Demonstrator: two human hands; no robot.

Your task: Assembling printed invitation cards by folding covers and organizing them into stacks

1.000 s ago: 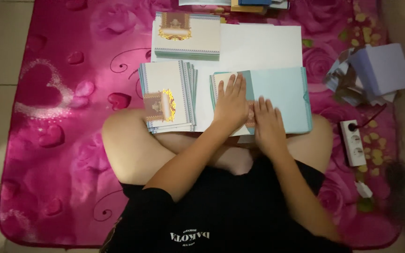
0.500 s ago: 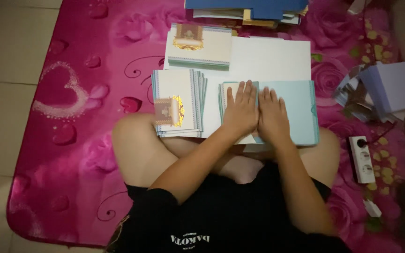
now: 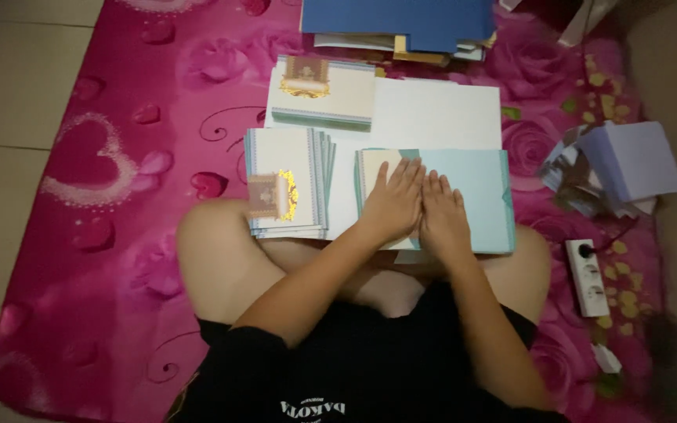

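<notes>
Here, a person sits cross-legged on a pink rose blanket (image 3: pixel 119 157) on the floor, and both hands lie flat on a light blue card (image 3: pixel 472 196). The left hand (image 3: pixel 393 205) and the right hand (image 3: pixel 442 219) are side by side, touching each other, palms down. The fingers of both hands are straight and close together, pointing away from the body; they press on the card and grip nothing. The card lies right under the hands, on a big white sheet (image 3: pixel 432 117), just in front of the knees. Its long side runs left to right, and most of its bare part stretches out to the right, so the right hand is nearer to that end. A cream flap shows at its left end, just beside the left hand. To the left, a stack of cream cards (image 3: pixel 287 168) with a gold mark is fanned out, near but apart from the hands. Another cream stack (image 3: pixel 327 94) sits farther away, below a blue folder (image 3: pixel 401 19). A white power strip (image 3: pixel 587 278) rests by the right knee.
</notes>
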